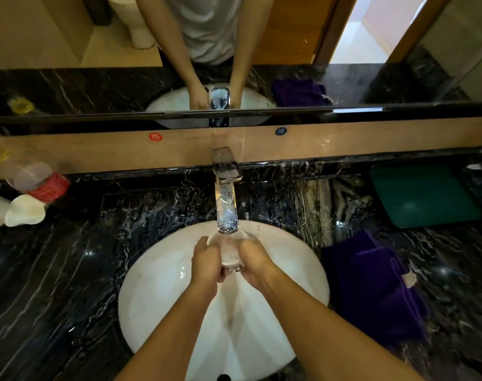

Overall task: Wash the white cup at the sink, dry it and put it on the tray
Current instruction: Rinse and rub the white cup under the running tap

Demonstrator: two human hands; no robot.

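- White cup (229,250): held over the white sink (157,292), directly under the chrome tap (226,199).
- Left hand (207,261): fingers closed around the cup's left side.
- Right hand (255,262): fingers closed around the cup's right side.
- Green tray (423,195): on the dark marble tabletop (69,270), right of the tap and well apart from the cup.
- Purple towel (374,284): folded on the tabletop just beside the sink's right rim, in front of the tray.
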